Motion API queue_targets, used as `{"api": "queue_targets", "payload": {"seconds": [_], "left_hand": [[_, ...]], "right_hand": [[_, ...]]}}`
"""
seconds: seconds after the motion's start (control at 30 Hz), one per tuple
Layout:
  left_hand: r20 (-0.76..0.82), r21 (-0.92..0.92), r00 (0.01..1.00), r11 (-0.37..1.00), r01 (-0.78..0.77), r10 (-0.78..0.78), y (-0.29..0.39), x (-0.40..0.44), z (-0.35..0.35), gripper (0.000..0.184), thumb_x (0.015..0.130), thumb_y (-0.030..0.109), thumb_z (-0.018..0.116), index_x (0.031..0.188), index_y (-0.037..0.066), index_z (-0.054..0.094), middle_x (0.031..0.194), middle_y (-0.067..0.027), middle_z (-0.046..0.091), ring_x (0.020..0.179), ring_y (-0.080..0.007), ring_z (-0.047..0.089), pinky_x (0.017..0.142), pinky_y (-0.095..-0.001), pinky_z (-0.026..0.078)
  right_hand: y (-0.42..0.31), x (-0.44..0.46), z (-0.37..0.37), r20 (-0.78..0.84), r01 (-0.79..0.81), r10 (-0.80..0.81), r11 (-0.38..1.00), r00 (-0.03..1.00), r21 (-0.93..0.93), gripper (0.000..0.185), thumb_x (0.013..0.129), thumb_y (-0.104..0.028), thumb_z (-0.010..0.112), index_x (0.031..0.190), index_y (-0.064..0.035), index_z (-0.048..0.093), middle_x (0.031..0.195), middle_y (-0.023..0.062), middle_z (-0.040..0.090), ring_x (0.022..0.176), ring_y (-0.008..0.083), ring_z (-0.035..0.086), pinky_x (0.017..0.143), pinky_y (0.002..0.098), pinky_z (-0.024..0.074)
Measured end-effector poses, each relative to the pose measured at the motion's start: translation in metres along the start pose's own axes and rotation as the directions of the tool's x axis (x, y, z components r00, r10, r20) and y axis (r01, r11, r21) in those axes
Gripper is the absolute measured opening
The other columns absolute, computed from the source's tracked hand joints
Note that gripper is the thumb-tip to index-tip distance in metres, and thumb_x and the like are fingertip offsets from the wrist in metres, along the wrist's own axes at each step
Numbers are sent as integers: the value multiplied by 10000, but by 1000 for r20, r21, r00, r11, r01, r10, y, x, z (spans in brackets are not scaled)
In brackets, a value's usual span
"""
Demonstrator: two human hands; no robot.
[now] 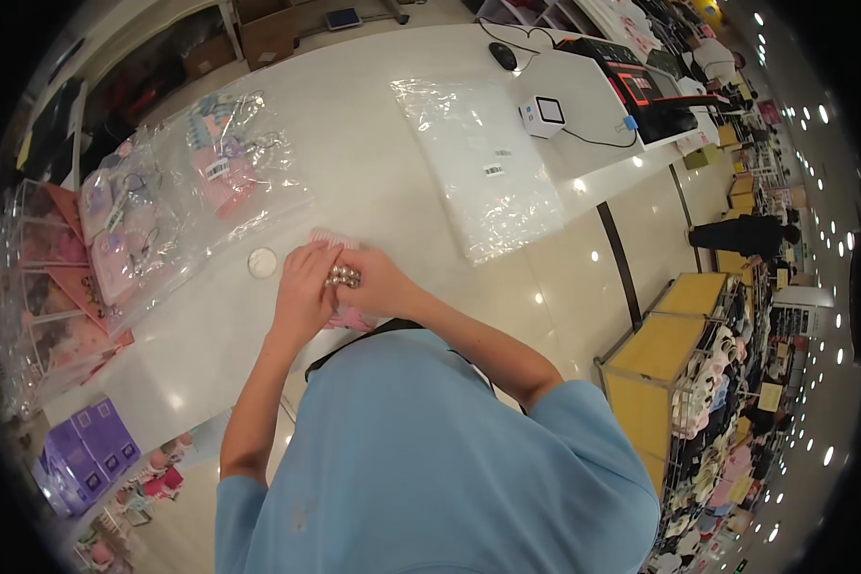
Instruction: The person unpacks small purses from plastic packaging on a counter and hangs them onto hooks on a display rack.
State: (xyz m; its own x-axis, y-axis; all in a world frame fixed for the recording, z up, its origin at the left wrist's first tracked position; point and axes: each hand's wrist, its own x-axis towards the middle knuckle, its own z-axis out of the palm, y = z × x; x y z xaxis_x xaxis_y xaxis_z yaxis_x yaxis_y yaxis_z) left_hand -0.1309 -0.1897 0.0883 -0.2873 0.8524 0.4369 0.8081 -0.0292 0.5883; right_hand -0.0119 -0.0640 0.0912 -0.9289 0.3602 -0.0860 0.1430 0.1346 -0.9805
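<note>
Close to my body at the counter's near edge, my left hand (304, 284) and my right hand (383, 284) meet with fingers closed. A cluster of shiny silvery beads (342, 276) shows between them, against the right fingers. Beyond the fingertips sticks out a pale pink ribbed piece (333, 237), which the left fingers press on. More pink material (350, 319) shows below the hands; whether it joins the ribbed piece I cannot tell. A small round whitish disc (262, 262) lies just left of my left hand.
Clear bags with pink goods (225, 172) cover the counter's left side, beside a clear compartment box (62, 225). A flat clear plastic pack (483, 172) lies to the right. Farther back are a white scanner box (543, 117), a mouse (502, 55) and a black-and-red machine (631, 88).
</note>
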Motion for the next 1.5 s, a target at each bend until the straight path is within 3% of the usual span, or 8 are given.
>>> {"api": "queue_targets", "payload": {"seconds": [0.17,0.27,0.33,0.47,0.53,0.8,1.03,1.5], "left_hand": [[-36,-59,997,996,71,-74,3,-18,16,476,641,-50,661,1112,-1,611,937,-137,613,933,-362,568,858,-455,439],[-36,-48,989,988,144,-145,7,-26,23,442,643,-48,660,1080,1,611,919,-138,609,900,-358,571,846,-450,441],[-58,-76,974,974,213,-217,14,-29,28,411,664,-43,644,1072,3,611,933,-144,623,901,-359,583,848,-443,447],[-180,-22,937,953,301,-300,29,-35,43,383,696,-28,628,1078,2,613,951,-153,635,914,-366,587,850,-442,454],[-227,-23,898,924,382,-377,46,-37,49,367,723,-20,610,1090,2,615,966,-154,643,921,-367,590,857,-446,457],[-486,29,686,774,633,-542,117,-60,108,278,716,-10,601,992,5,626,907,-151,621,868,-355,564,794,-437,449],[-673,53,532,684,728,-514,175,-88,128,311,682,13,615,990,1,657,855,-143,620,830,-346,565,788,-441,457],[-806,-26,347,613,789,-481,255,-203,145,314,679,10,633,991,2,665,862,-131,649,818,-346,586,766,-427,458]], "right_hand": [[0,-11,-2,59,64,-57,990,997,-125,165,757,-82,645,907,-11,641,674,100,614,574,183,549,570,322,455],[12,-13,-2,132,71,-44,975,990,-208,201,752,-82,655,945,-29,639,763,127,647,673,264,602,632,367,480],[21,-16,1,59,182,-172,929,983,-322,233,736,-67,634,967,-43,614,813,135,632,844,341,589,753,438,467],[19,-17,-9,190,255,-206,924,960,-284,271,754,-54,629,1023,-45,596,911,152,624,926,353,559,799,448,458],[27,-19,-14,144,312,-281,902,949,-297,251,762,-43,628,1008,-21,579,951,169,606,921,354,556,780,449,459],[56,-44,-39,329,585,-509,787,796,-195,229,707,-1,639,921,-35,568,856,147,550,840,361,530,720,465,418],[45,-80,-34,358,667,-644,741,676,74,235,663,6,634,887,-38,576,824,133,559,790,348,530,680,457,412],[55,-177,36,607,697,-614,704,505,132,194,661,-19,661,839,-54,590,813,135,587,775,363,558,687,450,438]]}}
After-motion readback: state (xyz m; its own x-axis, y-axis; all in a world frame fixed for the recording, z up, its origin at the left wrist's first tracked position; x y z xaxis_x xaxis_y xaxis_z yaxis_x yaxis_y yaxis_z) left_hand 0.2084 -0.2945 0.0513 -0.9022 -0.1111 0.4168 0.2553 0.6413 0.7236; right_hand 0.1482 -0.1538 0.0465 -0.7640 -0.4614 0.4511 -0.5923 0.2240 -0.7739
